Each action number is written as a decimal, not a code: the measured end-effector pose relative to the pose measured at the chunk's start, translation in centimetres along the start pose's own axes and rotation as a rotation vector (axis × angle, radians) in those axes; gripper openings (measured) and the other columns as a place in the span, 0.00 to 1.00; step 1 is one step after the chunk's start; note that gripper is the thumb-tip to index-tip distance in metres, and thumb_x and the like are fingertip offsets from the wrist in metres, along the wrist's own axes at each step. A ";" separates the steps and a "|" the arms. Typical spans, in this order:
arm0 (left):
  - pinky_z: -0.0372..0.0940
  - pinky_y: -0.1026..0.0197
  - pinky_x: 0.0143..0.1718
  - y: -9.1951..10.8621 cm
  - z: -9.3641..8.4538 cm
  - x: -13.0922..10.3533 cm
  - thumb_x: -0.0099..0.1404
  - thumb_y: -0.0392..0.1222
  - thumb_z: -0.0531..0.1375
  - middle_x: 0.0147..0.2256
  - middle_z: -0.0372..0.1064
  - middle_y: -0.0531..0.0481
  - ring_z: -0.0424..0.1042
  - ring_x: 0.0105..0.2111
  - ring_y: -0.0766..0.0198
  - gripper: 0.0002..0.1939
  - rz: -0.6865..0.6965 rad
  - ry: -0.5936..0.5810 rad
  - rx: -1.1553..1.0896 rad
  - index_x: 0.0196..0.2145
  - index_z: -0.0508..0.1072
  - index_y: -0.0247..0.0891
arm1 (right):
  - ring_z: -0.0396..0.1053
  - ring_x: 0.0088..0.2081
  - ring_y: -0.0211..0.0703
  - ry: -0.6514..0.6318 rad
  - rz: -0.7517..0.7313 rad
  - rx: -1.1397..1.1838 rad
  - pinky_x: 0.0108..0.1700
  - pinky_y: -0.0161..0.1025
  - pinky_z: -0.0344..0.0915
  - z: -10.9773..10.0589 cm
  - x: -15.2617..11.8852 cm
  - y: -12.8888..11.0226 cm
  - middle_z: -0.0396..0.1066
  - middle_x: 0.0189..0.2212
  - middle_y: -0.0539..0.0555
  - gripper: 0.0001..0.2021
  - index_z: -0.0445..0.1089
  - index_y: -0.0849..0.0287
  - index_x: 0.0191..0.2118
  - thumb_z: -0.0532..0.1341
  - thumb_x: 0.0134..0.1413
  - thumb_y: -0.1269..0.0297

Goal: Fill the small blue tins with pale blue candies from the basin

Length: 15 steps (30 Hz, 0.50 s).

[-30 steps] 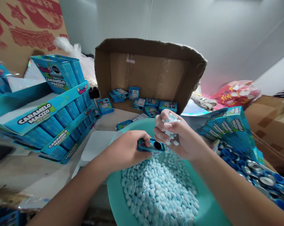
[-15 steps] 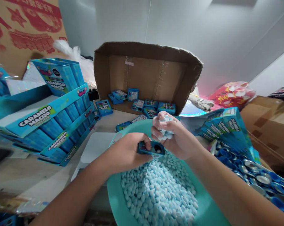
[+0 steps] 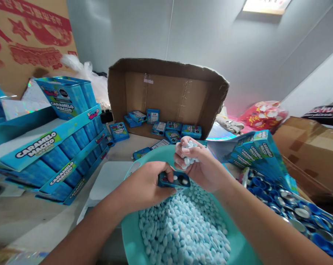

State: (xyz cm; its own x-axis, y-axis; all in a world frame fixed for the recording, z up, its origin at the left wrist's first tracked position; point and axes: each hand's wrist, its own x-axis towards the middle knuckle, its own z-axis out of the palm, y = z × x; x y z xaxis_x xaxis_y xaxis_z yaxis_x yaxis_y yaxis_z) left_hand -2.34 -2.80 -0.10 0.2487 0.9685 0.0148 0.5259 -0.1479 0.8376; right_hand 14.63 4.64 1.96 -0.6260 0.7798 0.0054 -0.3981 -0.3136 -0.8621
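Note:
My left hand (image 3: 151, 183) is closed around a small blue candy tin (image 3: 169, 179), whose top has a round dark opening facing up. A white candy shows in that opening. Just above and to the right, my right hand (image 3: 195, 158) is closed on a fistful of pale blue candies (image 3: 190, 152), some bulging out between the fingers. Both hands are over a turquoise basin (image 3: 130, 228), which holds a heap of loose pale blue candies (image 3: 183, 228).
A cardboard box (image 3: 166, 92) lying open at the back has several blue tins (image 3: 191, 131) in and before it. Stacked display trays (image 3: 69, 147) stand left. Loose blue and silver lids (image 3: 290, 209) lie right, below a blue display carton (image 3: 254, 154). A pale lidded container (image 3: 108, 180) sits beside the basin.
The view has tilted up slightly, so everything sits a little lower. Both hands keep their holds; a white candy now shows by my left thumb on the tin's top.

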 end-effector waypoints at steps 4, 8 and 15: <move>0.60 0.60 0.38 0.2 0.0 0.0 0.58 0.42 0.65 0.37 0.73 0.54 0.71 0.39 0.59 0.07 -0.011 -0.012 0.003 0.33 0.70 0.41 | 0.60 0.22 0.30 0.002 0.000 0.041 0.25 0.31 0.53 0.0 0.1 -0.1 0.61 0.23 0.42 0.13 0.61 0.57 0.31 0.68 0.46 0.70; 0.59 0.60 0.38 0.3 0.0 0.3 0.59 0.44 0.64 0.35 0.72 0.54 0.69 0.38 0.58 0.07 -0.064 -0.020 0.069 0.33 0.69 0.42 | 0.60 0.22 0.30 0.016 0.013 0.057 0.26 0.31 0.54 0.0 0.4 -0.1 0.61 0.23 0.41 0.15 0.61 0.57 0.31 0.70 0.44 0.70; 0.60 0.58 0.36 -0.9 0.5 1.2 0.57 0.53 0.62 0.31 0.71 0.56 0.68 0.35 0.54 0.11 -0.144 -0.042 0.109 0.28 0.68 0.45 | 0.61 0.20 0.31 0.024 0.026 0.061 0.23 0.31 0.56 -0.2 1.0 -0.2 0.64 0.22 0.41 0.22 0.62 0.56 0.30 0.76 0.33 0.65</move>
State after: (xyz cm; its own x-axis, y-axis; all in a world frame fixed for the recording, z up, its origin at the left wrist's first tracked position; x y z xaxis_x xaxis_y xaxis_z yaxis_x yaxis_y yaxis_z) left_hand -2.10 -1.60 -1.14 0.1972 0.9723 -0.1253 0.6432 -0.0319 0.7650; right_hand 14.21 5.55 2.06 -0.6210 0.7832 -0.0293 -0.4223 -0.3658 -0.8293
